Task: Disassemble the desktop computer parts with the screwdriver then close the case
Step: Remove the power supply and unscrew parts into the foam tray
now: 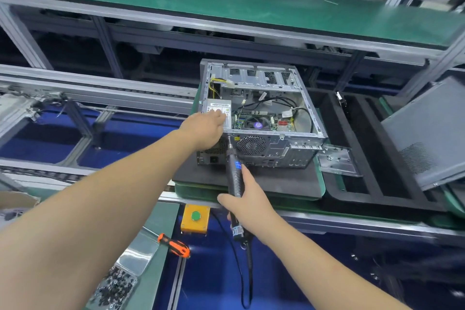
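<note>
An open desktop computer case [309, 108] lies on a black foam pad [281, 181], its inside facing up. The power supply [219, 106] sits in its near left corner, with the motherboard [264, 122] to the right. My left hand [207, 131] rests on the power supply and the case's rear corner, fingers laid over the label. My right hand [246, 199] grips a black electric screwdriver [234, 171]. Its tip touches the rear panel near the top, just left of the fan grille [251, 145]. The grey side panel [425, 131] leans at the right.
A manual screwdriver with an orange handle [175, 245] lies at the near bench edge. A tray of several dark screws [115, 284] sits at the lower left. A yellow box with a green button [195, 218] hangs below the conveyor rail. A green shelf [226, 2] runs overhead.
</note>
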A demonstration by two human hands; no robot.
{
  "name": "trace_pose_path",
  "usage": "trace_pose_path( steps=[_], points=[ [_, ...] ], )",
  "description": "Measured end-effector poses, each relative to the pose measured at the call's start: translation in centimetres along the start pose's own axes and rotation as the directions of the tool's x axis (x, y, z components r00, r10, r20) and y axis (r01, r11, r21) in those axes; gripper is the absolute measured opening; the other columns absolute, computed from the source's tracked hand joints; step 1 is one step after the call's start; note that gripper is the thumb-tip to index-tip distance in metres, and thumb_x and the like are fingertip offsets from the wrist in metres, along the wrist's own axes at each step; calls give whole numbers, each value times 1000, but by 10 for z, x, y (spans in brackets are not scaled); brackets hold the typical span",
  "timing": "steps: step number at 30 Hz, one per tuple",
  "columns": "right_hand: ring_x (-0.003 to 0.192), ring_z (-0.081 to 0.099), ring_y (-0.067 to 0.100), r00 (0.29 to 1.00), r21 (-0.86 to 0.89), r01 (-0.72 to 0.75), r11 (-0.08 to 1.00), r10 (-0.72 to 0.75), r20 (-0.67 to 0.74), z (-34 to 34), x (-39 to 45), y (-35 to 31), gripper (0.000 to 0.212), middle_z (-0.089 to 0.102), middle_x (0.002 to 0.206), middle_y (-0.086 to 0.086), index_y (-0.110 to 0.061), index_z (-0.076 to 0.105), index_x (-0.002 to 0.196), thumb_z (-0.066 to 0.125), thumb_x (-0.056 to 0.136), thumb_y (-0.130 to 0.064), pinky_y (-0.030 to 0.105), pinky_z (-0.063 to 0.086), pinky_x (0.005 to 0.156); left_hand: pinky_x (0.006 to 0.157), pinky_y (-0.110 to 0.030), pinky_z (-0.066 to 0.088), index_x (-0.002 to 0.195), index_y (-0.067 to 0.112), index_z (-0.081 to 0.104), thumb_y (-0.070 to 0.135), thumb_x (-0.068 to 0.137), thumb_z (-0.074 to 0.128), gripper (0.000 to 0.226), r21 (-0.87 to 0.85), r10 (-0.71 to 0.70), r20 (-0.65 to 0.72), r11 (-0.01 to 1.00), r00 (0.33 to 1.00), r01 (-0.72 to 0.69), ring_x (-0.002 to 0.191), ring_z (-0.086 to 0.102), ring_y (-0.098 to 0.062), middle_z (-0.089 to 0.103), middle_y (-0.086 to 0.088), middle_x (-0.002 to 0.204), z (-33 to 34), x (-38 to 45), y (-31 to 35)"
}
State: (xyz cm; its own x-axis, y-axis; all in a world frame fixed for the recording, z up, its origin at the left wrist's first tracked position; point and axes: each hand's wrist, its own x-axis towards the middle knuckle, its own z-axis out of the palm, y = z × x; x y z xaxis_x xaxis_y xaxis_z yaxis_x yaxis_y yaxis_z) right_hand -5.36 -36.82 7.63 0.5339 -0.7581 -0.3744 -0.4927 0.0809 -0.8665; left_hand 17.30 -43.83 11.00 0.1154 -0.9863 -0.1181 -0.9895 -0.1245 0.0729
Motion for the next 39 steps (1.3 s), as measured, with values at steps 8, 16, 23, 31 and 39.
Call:
trace_pose_path(
  steps=[8, 16, 23, 31, 39],
  points=[
    [87, 67, 26, 996, -60, -74, 995, 77, 50, -4, 1, -21, 94, 61, 125, 8, -38, 5, 164, 65, 93, -26, 41, 61, 80, 126, -40, 17, 163, 15, 12, 19, 109, 20, 55, -72, 15, 85, 997, 996, -9, 157, 12, -22, 8, -5, 170, -5, 1, -5],
    [88, 65, 27, 995, -167, -93, 982, 98, 26, -9, -4, -35, 90, 60, 131, 15, -32, 10, 164, 64, 93, -20, 43, 60, 82, 127, -40, 13, 163, 15, 11, 17, 109, 20, 55, -122, 8, 89, 992, 996, 3, 157, 9, -21, 6, -4, 171, -4, -2, -4],
    [94, 62, 15, 999, -215, -39, 976, 43, 14, -8, -4, -30, 102, 56, 124, 0, -34, 11, 162, 75, 83, -32, 26, 52, 67, 127, -41, 12, 163, 14, 16, 16, 108, 19, 54, -160, 16, 110, 987, 994, 2, 157, 10, -22, 7, -5, 171, -7, -3, -3],
    [82, 60, 5, 989, -274, -20, 962, -21, -143, -85, -29, -17, 26, 64, 95, -12, -34, 57, 115, 52, 99, -54, 25, 44, 66, 86, -38, 51, 112, 13, 69, 18, 101, 33, 38, -314, -222, -30, 928, 974, 202, 106, 60, -34, 67, -15, 127, -20, 7, 18],
    [67, 49, 13, 893, -177, -227, 958, 133, -430, -240, -18, 40, 22, 58, 87, 4, -21, 45, 112, 50, 100, -39, 32, 37, 61, 78, -37, 55, 94, 28, 69, 23, 94, 48, 22, -650, -134, -284, 755, 949, -88, 84, 63, -18, 71, 7, 95, -10, 19, 195]
  ],
)
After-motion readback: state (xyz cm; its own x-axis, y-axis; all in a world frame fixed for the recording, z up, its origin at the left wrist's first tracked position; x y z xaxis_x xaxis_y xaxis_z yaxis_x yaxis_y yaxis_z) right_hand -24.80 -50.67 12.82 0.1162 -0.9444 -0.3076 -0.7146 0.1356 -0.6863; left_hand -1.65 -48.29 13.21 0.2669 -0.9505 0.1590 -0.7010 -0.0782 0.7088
